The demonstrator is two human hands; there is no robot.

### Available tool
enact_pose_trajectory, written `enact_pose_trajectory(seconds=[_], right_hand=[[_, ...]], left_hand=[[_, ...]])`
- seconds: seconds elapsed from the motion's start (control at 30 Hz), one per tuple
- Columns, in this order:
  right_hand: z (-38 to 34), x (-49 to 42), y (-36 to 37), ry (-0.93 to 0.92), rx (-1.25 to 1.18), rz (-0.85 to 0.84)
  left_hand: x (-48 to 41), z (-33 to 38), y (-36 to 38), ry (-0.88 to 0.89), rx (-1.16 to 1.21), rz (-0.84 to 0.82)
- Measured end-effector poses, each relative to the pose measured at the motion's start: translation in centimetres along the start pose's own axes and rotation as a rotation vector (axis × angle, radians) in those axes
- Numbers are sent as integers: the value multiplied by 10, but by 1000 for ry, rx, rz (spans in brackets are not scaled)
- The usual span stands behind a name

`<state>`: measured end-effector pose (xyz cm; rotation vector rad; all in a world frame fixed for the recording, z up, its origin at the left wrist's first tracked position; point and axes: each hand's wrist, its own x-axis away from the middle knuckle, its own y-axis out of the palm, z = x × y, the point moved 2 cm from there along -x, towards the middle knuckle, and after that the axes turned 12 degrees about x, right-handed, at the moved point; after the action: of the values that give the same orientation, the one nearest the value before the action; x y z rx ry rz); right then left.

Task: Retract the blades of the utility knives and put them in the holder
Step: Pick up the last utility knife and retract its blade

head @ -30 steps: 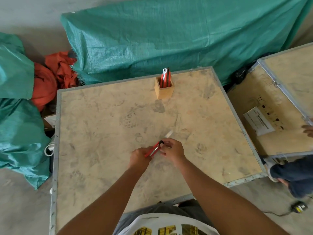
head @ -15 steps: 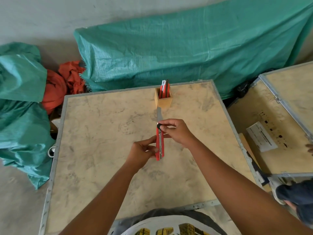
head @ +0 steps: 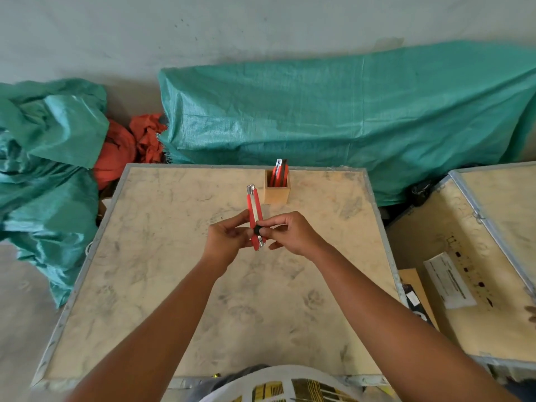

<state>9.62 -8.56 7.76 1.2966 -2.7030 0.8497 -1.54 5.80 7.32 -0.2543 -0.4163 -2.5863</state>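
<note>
A red utility knife (head: 254,211) stands nearly upright between both hands above the wooden crate top (head: 174,271). My left hand (head: 226,237) grips its lower body from the left. My right hand (head: 290,233) pinches the black slider near the knife's lower end. Only a short silver tip shows at the knife's top. Behind it, near the far edge, the small wooden holder (head: 277,191) stands with several red knives (head: 280,172) upright inside.
Green tarpaulin (head: 348,117) covers bulk behind the crate, and more green cloth (head: 43,169) and orange cloth (head: 124,149) lie at the left. A second crate (head: 478,256) with a paper label stands close on the right.
The long blade that stuck out has slid back into the knife; my right thumb has moved the slider down the body. Both hands have risen and the view has tilted up.
</note>
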Motion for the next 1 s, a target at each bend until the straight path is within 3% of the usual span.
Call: enact_pose_trajectory(seconds=[0.33, 1.0], right_hand=[[-14, -3, -1, -110, 102, 9], [-12, 1, -6, -101, 90, 140]], left_hand=[[-3, 18, 0, 7, 19, 6], [-10, 24, 11, 29, -36, -47]])
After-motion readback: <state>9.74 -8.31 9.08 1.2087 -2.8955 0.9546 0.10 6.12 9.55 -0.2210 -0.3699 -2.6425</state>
